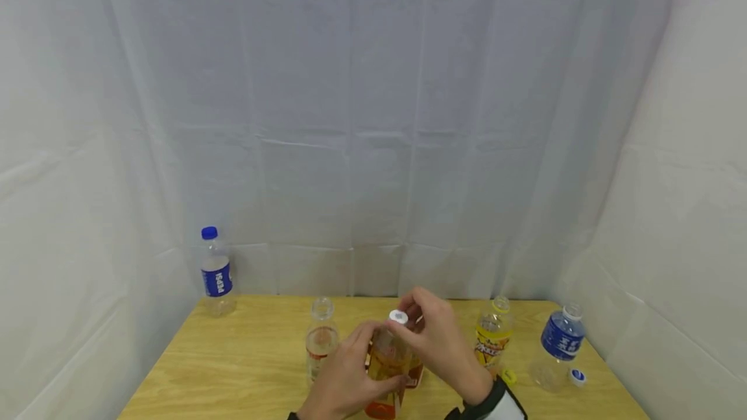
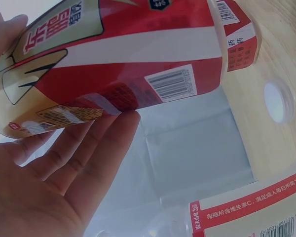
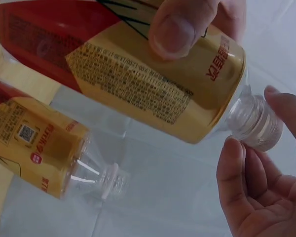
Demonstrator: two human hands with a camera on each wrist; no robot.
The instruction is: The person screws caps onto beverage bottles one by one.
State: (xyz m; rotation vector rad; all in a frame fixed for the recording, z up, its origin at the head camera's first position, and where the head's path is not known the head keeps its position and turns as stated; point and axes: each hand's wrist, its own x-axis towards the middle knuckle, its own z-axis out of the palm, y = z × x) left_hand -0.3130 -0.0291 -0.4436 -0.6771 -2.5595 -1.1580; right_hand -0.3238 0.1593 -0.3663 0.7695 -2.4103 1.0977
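My left hand (image 1: 353, 368) grips a plastic bottle (image 2: 138, 54) with a red and gold label, thumb on one side and fingers on the other. The bottle stands upright in front of me in the head view. At its top, my right hand (image 1: 434, 339) pinches the white cap (image 1: 399, 317) between thumb and fingers. In the right wrist view, the fingertips (image 3: 232, 153) lie against the side of the bottle's mouth. Close behind stands a second red and gold bottle (image 3: 44, 143), uncapped, mostly hidden by the hands in the head view.
An uncapped clear bottle (image 1: 321, 342) stands left of my hands; a loose white cap (image 2: 278, 101) lies nearby. At right are a yellow-labelled bottle (image 1: 492, 339) with a yellow cap (image 1: 509, 376) and a blue-labelled bottle (image 1: 561, 339) with a cap (image 1: 578, 377). A capped Pepsi bottle (image 1: 217, 280) stands back left.
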